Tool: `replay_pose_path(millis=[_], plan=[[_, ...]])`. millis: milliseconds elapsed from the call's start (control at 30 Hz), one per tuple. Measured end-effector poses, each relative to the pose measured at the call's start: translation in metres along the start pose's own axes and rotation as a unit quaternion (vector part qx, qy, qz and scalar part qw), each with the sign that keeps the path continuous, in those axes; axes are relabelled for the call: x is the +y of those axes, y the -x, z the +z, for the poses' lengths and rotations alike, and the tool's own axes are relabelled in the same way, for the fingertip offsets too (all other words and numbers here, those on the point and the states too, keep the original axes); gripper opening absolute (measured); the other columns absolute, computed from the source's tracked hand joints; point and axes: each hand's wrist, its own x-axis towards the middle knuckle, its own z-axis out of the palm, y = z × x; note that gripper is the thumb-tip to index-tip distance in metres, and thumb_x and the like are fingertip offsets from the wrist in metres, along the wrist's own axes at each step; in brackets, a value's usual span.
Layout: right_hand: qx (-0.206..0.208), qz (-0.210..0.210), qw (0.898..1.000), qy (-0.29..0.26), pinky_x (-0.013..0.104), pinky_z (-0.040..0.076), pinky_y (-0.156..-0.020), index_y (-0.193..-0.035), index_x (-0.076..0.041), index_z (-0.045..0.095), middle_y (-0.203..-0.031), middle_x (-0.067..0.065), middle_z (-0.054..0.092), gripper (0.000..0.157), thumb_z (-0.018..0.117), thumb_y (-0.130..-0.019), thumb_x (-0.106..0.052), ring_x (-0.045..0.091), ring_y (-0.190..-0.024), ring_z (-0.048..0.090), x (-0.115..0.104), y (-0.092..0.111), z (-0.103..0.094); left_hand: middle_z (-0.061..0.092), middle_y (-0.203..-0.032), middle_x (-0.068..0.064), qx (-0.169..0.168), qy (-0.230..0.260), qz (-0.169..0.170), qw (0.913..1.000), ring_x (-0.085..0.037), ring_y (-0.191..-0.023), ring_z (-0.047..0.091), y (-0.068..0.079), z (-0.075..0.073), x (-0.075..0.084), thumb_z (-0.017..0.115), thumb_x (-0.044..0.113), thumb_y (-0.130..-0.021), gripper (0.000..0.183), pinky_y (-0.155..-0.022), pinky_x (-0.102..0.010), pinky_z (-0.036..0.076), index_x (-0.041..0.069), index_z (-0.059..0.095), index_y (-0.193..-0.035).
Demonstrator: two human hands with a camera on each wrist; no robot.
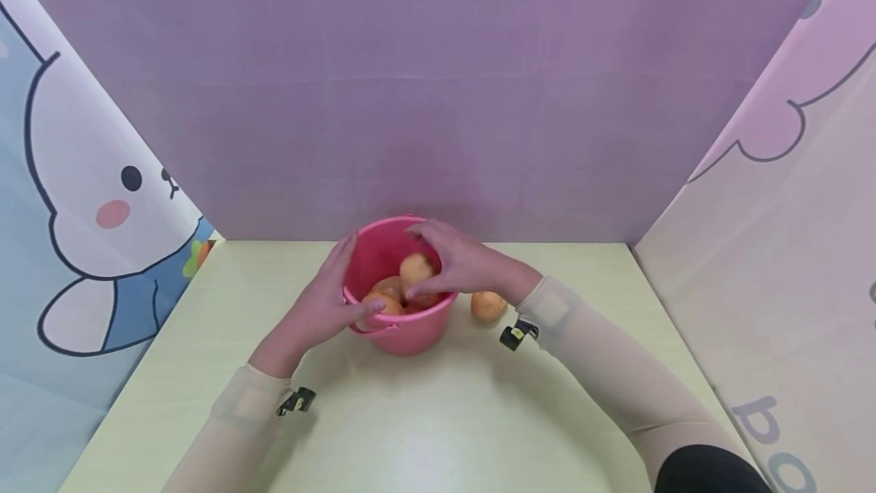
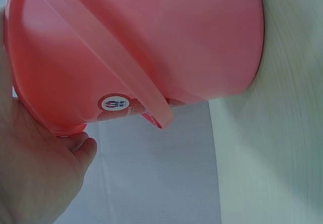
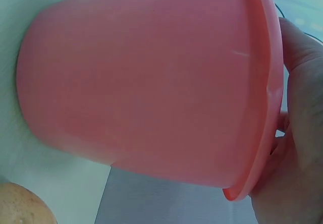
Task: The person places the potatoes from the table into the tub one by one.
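A pink bucket (image 1: 404, 337) stands on the table with several potatoes (image 1: 385, 305) inside. My left hand (image 1: 318, 310) holds the bucket at its left rim, the thumb reaching over the front edge; in the left wrist view the same hand (image 2: 38, 168) lies along the rim. Reaching over the right rim, my right hand (image 1: 465, 259) has its thumb and fingers spread apart inside the bucket's mouth. A slightly blurred potato (image 1: 416, 268) sits between them, with a gap below the fingertips. The right wrist view shows this hand (image 3: 298, 148) at the rim, its fingertips partly hidden.
One potato (image 1: 488, 306) lies on the pale table (image 1: 424, 432) just right of the bucket, under my right wrist. The bucket's handle (image 2: 108, 47) hangs down its side. A purple backdrop (image 1: 438, 97) stands close behind, with printed panels (image 1: 103, 249) at both sides.
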Motion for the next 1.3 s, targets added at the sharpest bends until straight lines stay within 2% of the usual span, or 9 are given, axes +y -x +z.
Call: replay_pose_path(millis=[100, 267, 433, 533, 733, 867, 1000, 1167, 1300], plan=[[-0.008, 0.010, 1.000, -0.007, 0.042, 0.056, -0.093, -0.152, -0.029, 0.039, -0.147, -0.008, 0.043, 0.102, 0.081, -0.068, -0.070, 0.022, -0.135, 0.042, -0.001, 0.001, -0.001, 0.018, -0.165, 0.008, -0.002, 0.000, -0.003, 1.0000, -0.027, -0.142, 0.036, 0.001, -0.001, 0.001, 0.085, 0.054, -0.076, 0.116, -0.089, -0.054, 0.057, 0.032, 0.012, -0.164], [-0.004, 0.007, 1.000, 0.008, 0.033, 0.055, -0.091, -0.149, -0.029, 0.041, -0.146, -0.010, 0.044, 0.095, 0.077, -0.072, -0.072, 0.014, -0.133, 0.042, -0.002, 0.002, -0.002, 0.018, -0.165, 0.007, -0.004, -0.001, -0.010, 0.9999, -0.028, -0.142, 0.036, 0.001, -0.001, 0.001, 0.084, 0.056, -0.076, 0.116, -0.087, -0.053, 0.058, 0.033, 0.012, -0.164], [0.000, 0.005, 1.000, 0.003, 0.028, 0.057, -0.085, -0.146, -0.031, 0.044, -0.145, -0.010, 0.044, 0.088, 0.078, -0.074, -0.068, 0.007, -0.128, 0.041, -0.003, 0.003, -0.003, 0.018, -0.165, 0.007, -0.001, -0.004, -0.011, 0.9999, -0.027, -0.143, 0.035, 0.002, -0.002, 0.003, 0.086, 0.050, -0.077, 0.116, -0.088, -0.053, 0.058, 0.031, 0.012, -0.164], [0.005, 0.005, 1.000, -0.006, 0.026, 0.057, -0.082, -0.144, -0.032, 0.045, -0.140, -0.015, 0.044, 0.085, 0.079, -0.074, -0.067, 0.005, -0.125, 0.043, -0.004, 0.003, -0.004, 0.016, -0.166, 0.007, 0.000, -0.009, -0.010, 0.9999, -0.027, -0.144, 0.034, 0.002, -0.003, 0.003, 0.086, 0.045, -0.079, 0.114, -0.089, -0.054, 0.057, 0.030, 0.012, -0.164], [0.028, -0.012, 1.000, -0.001, 0.024, 0.056, -0.083, -0.140, -0.029, 0.050, -0.130, -0.018, 0.049, 0.077, 0.077, -0.077, -0.066, 0.003, -0.120, 0.046, -0.004, 0.005, -0.008, 0.014, -0.167, 0.005, -0.002, -0.028, -0.013, 0.9995, -0.029, -0.145, 0.032, 0.002, -0.004, 0.001, 0.086, 0.045, -0.079, 0.115, -0.092, -0.054, 0.056, 0.027, 0.010, -0.164], [0.049, -0.016, 0.999, -0.003, 0.028, 0.057, -0.086, -0.137, -0.029, 0.053, -0.126, -0.018, 0.051, 0.068, 0.080, -0.081, -0.057, 0.006, -0.119, 0.049, -0.001, 0.009, -0.012, 0.015, -0.167, 0.006, -0.002, -0.020, -0.016, 0.9997, -0.028, -0.145, 0.032, 0.001, -0.004, 0.002, 0.086, 0.045, -0.079, 0.115, -0.091, -0.053, 0.057, 0.028, 0.011, -0.164], [0.058, -0.008, 0.998, -0.029, 0.036, 0.057, -0.089, -0.136, -0.029, 0.054, -0.129, -0.014, 0.052, 0.060, 0.081, -0.085, -0.045, 0.012, -0.121, 0.049, 0.003, 0.017, -0.016, 0.015, -0.166, 0.006, -0.004, -0.015, -0.021, 0.9997, -0.027, -0.145, 0.032, 0.001, -0.004, 0.003, 0.086, 0.044, -0.079, 0.115, -0.090, -0.053, 0.057, 0.028, 0.011, -0.164], [0.065, 0.007, 0.996, -0.068, 0.038, 0.057, -0.089, -0.138, -0.025, 0.055, -0.134, -0.002, 0.054, 0.061, 0.079, -0.086, -0.046, 0.021, -0.122, 0.053, 0.009, 0.029, -0.021, 0.015, -0.167, 0.005, -0.005, -0.016, -0.024, 0.9996, -0.029, -0.145, 0.031, 0.001, -0.004, 0.002, 0.087, 0.044, -0.078, 0.116, -0.090, -0.054, 0.057, 0.028, 0.011, -0.164], [0.073, 0.003, 0.996, -0.048, 0.041, 0.055, -0.093, -0.138, -0.020, 0.056, -0.132, -0.001, 0.056, 0.064, 0.077, -0.086, -0.052, 0.018, -0.121, 0.054, 0.017, 0.038, -0.023, 0.015, -0.167, 0.004, -0.004, -0.015, -0.022, 0.9996, -0.030, -0.145, 0.032, 0.001, -0.004, 0.003, 0.088, 0.043, -0.078, 0.117, -0.090, -0.054, 0.057, 0.027, 0.011, -0.164]])
